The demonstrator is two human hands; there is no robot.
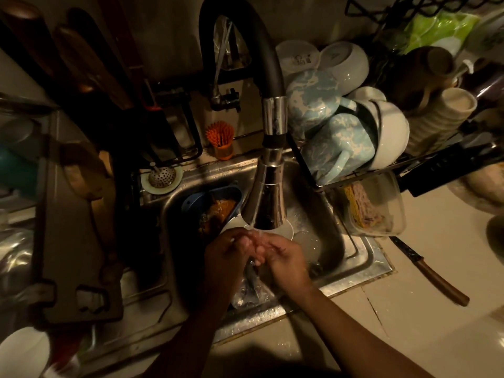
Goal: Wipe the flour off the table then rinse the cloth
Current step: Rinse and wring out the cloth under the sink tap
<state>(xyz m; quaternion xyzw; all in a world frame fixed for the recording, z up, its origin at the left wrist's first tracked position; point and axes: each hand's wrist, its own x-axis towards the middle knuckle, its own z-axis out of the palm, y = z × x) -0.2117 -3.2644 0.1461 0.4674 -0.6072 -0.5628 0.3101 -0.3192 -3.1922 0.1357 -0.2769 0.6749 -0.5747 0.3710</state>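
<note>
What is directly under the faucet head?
The left hand and right hand meet in running water above the sink. A white plate shows behind them; whether they hold a cloth is hidden.

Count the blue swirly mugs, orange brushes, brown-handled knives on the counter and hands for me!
Blue marbled mugs: 2
Orange brush: 1
Knife with a brown handle: 1
Hands: 2, the left hand and the right hand
Total: 6

Glossy metal sink (pixel 351 261); wooden-handled knife (pixel 433 275).
</note>
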